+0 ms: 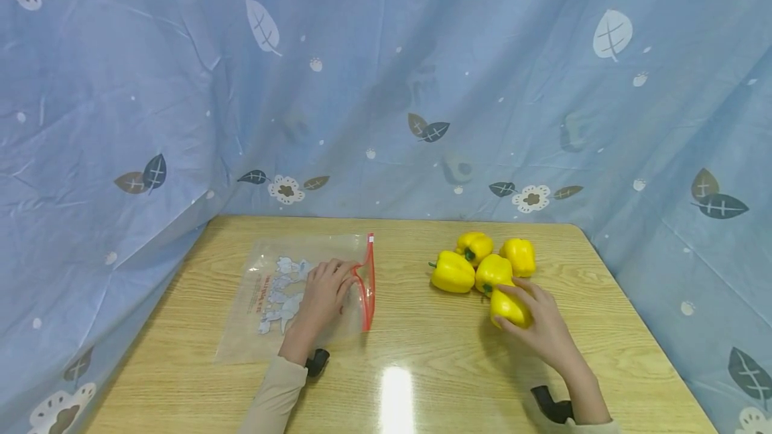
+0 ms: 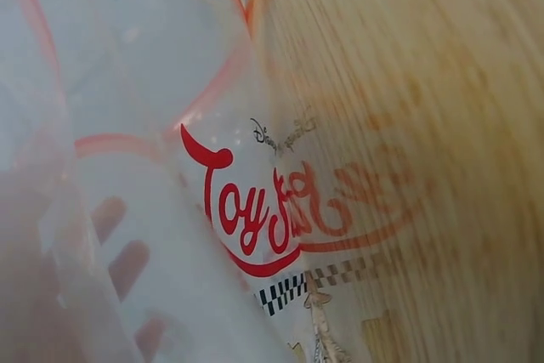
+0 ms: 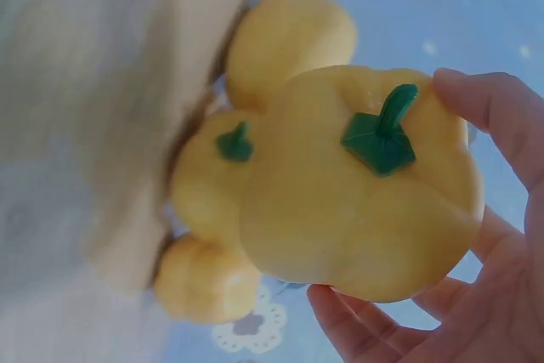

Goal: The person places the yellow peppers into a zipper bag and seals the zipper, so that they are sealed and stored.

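A yellow bell pepper (image 1: 509, 307) is gripped between the thumb and fingers of my right hand (image 1: 543, 327), at the near side of several other yellow peppers (image 1: 452, 272). In the right wrist view the gripped pepper (image 3: 365, 201) shows its green stem, with the thumb on one side and fingers on the other. My left hand (image 1: 328, 290) is at the mouth of a clear plastic bag (image 1: 241, 320) with a red zip edge, which bulges apart by the fingers. The left wrist view shows the bag's red lettering (image 2: 246, 218) close up; finger curl there is blurred by the plastic.
The wooden table (image 1: 434, 353) extends between the bag and the peppers. A blue patterned curtain (image 1: 362, 86) stands behind it and along both sides. Dark objects (image 1: 551, 406) sit by both wrists.
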Demonstrator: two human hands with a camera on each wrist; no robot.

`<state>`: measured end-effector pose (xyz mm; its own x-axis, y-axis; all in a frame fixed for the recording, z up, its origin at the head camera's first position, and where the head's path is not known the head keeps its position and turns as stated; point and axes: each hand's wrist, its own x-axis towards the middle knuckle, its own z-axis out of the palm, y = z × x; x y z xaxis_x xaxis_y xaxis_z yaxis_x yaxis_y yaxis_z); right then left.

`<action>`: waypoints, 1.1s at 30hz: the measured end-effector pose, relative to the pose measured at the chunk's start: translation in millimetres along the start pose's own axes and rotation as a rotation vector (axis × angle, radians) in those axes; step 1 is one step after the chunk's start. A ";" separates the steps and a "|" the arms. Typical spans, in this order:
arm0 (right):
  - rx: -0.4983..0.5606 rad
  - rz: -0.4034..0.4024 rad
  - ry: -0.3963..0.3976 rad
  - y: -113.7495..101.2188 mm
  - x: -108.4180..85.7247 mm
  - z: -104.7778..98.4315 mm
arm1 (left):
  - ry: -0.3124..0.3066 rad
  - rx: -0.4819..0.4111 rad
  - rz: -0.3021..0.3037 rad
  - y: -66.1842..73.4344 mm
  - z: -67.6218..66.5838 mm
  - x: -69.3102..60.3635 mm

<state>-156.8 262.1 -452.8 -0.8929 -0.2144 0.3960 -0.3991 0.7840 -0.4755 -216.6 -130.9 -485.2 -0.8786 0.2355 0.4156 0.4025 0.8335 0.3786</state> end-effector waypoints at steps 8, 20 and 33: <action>0.053 -0.070 0.011 -26.2 11.8 10.3 | 0.013 -0.006 0.014 -1.1 0.2 -1.4; 0.185 -0.106 -0.052 -55.8 34.9 35.9 | 0.006 -0.022 0.032 -1.6 1.6 1.1; 0.313 -0.136 -0.155 -80.1 56.3 84.3 | 0.006 -0.031 0.041 -1.9 1.6 0.0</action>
<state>-192.7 138.1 -458.6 -0.8388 -0.4085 0.3600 -0.5392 0.5310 -0.6537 -217.8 -131.7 -487.2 -0.8596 0.2662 0.4361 0.4461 0.8072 0.3865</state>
